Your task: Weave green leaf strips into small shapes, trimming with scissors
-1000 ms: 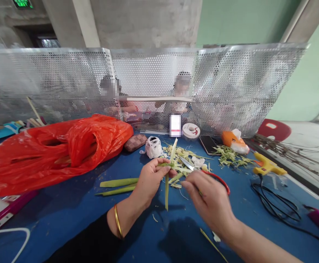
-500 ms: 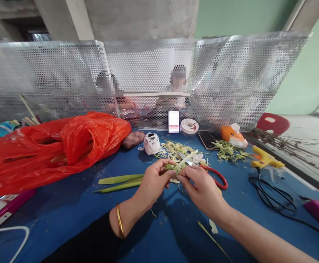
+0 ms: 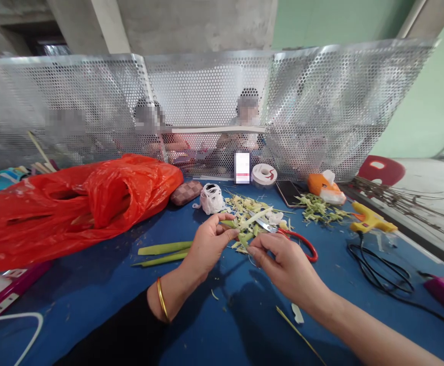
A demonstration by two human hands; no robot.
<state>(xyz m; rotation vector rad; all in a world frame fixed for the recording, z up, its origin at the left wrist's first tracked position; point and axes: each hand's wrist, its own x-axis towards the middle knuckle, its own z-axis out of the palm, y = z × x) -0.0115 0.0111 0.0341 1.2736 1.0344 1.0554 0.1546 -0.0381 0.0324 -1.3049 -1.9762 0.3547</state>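
My left hand (image 3: 210, 245), with a gold bangle at the wrist, is closed on a folded green leaf strip (image 3: 245, 237) above the blue table. A pale stalk-like piece (image 3: 259, 217) sticks out of it toward the upper right. The fingertips of my right hand (image 3: 283, 259) pinch the strip's lower right end. Just beyond my right hand lie scissors (image 3: 312, 250) with red handles. Two long green leaves (image 3: 164, 248) rest left of my left hand. Shredded leaf scraps (image 3: 245, 203) are scattered beyond both hands.
A red plastic bag (image 3: 138, 188) covers the left side. Behind the scraps are white string (image 3: 211, 199), a ribbon roll (image 3: 263, 175), a dark phone (image 3: 288, 193) and an orange tissue pack (image 3: 325, 187). A yellow glue gun (image 3: 372, 218) with black cord lies right. Perforated metal panels stand behind.
My left hand has shifted slightly left and my right hand slightly down, opening a small gap between them. More of the green strip and the scissors' blades now shows.
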